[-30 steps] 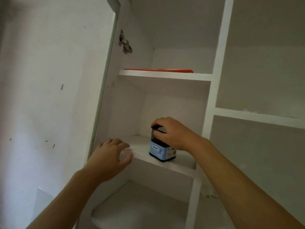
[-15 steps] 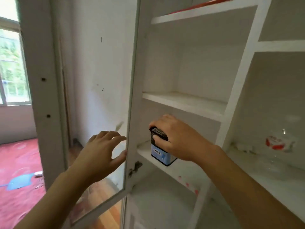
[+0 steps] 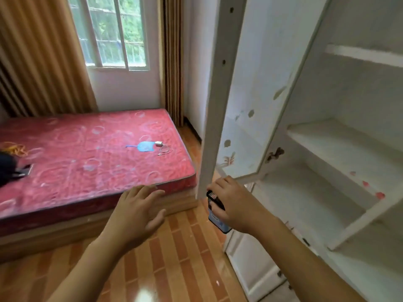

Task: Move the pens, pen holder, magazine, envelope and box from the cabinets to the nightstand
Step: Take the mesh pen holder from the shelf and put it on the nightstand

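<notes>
Black mesh pen holder [image 3: 214, 209] with blue label clamped in right hand [image 3: 236, 205], fingers curled over the top rim, thumb side toward camera. Held in the air, tilted, outside the cabinet [image 3: 340, 149], just below the bottom corner of the open cabinet door [image 3: 220, 105]. Over the floor [image 3: 174, 258], not touching any shelf. No pens visible in it from this angle.

Left hand [image 3: 139, 212] holding nothing, fingers spread and relaxed, palm down, hovering over the floor just in front of the mattress edge. Not touching the bed or the door.

Cabinet white, door swung open toward the camera, brown chips and stains on its inner panel. Rusted hinge [image 3: 275, 154] on the frame. Shelves [image 3: 333, 144] white, bare where visible; red marks [image 3: 370, 188] on the front edge of the lower one.

Red patterned mattress [image 3: 91, 153] on a wooden base, left half of view. On it: blue flat item [image 3: 144, 146] with a small white charger [image 3: 158, 143] and thin cable beside it; orange cord [image 3: 15, 148] and a dark item [image 3: 8, 171] at the far left edge, too blurred to identify.

Window [image 3: 113, 31] with white frame behind the bed, tan curtains [image 3: 37, 55] on both sides. Floor tan wood-look tile.
</notes>
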A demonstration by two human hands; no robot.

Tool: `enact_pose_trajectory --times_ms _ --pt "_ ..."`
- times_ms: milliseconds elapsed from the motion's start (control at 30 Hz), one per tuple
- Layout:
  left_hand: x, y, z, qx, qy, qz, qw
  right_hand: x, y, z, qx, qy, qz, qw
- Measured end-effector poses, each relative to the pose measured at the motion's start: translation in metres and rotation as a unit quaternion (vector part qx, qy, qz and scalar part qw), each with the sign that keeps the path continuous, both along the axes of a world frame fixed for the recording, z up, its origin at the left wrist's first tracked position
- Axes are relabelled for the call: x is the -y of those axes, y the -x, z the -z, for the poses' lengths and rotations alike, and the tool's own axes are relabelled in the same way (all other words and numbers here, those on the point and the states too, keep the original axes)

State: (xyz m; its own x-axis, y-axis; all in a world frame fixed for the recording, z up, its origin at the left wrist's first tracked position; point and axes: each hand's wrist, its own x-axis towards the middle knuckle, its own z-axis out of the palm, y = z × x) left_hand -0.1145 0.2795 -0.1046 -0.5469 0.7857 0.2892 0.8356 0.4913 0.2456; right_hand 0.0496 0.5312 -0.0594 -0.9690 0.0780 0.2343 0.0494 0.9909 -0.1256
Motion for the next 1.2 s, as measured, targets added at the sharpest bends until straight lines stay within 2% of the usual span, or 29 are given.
enact_pose_trajectory --times_ms 267,567,900,1200 --pt "0.218 0.058 0.016 0.010 -0.005 -0.147 0.989 0.180 0.123 0.019 0.015 -0.008 -0.120 0.993" --pt "0.409 0.085 0.011 0.001 -0.019 -0.273 0.962 0.350 0.226 0.018 0.011 -0.009 -0.247 0.969" --pt "0.546 0.087 0.020 -0.002 -0.008 -0.404 0.915 0.482 0.314 0.025 0.023 -0.025 -0.365 0.930" --pt "0.632 0.114 0.025 0.001 0.009 -0.497 0.868 0.590 0.409 0.050 0.039 0.001 -0.464 0.885"
